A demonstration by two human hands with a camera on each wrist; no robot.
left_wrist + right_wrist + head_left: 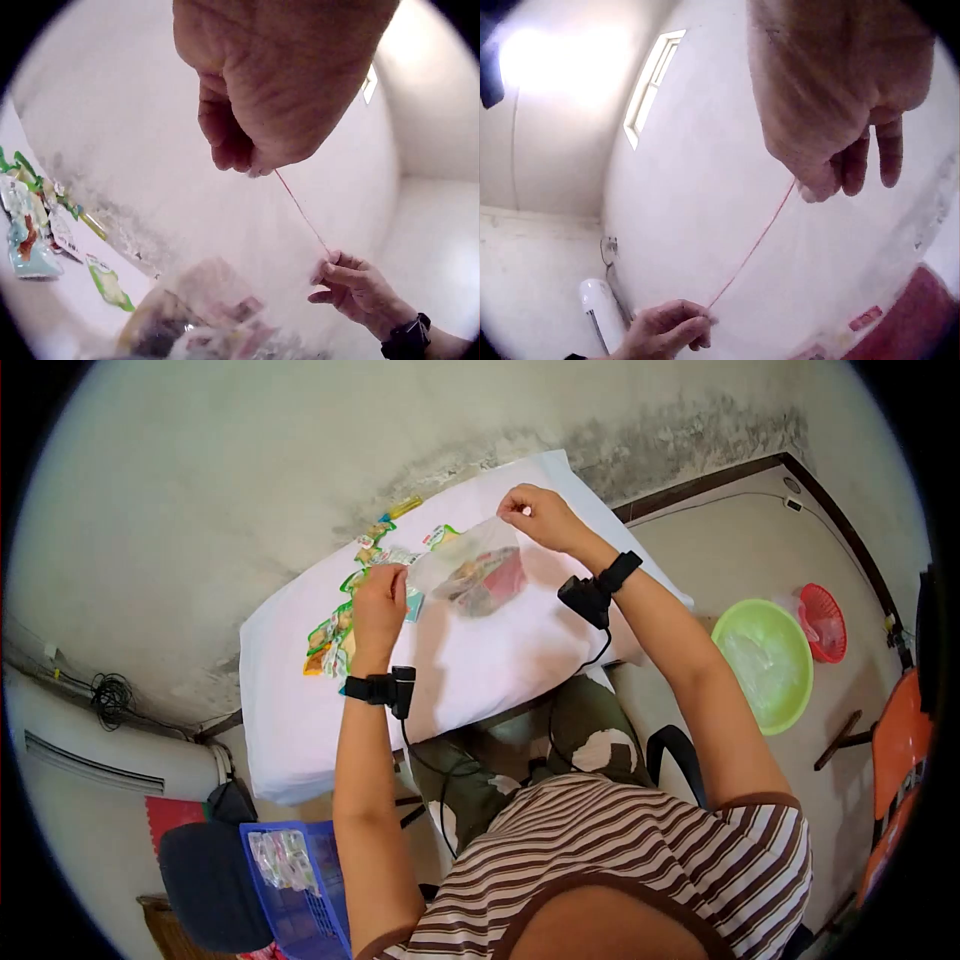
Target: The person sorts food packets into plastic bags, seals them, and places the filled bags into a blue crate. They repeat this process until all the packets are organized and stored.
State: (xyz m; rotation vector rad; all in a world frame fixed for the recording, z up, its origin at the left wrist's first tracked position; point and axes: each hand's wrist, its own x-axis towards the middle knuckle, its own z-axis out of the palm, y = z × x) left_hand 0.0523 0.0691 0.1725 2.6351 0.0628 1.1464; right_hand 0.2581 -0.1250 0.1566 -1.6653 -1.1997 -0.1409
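A clear plastic zip bag (pixel 470 572) hangs upright over the table, stretched between both hands. My left hand (pixel 380 605) pinches one top corner, and my right hand (pixel 545 520) pinches the other, with its outer fingers looser. The red line (pixel 301 214) along the bag's top runs straight from hand to hand in the left wrist view. Low in the bag lie reddish and brownish items, blurred by the plastic; a dark red part (pixel 907 319) shows in the right wrist view.
Green-edged snack packets (pixel 335 635) lie along the table's left side, beside the wall. A white cloth covers the table (pixel 290 735). On the floor at right stand a green basin (pixel 800 685) and a red basket (pixel 828 625). A blue crate (pixel 300 915) is at lower left.
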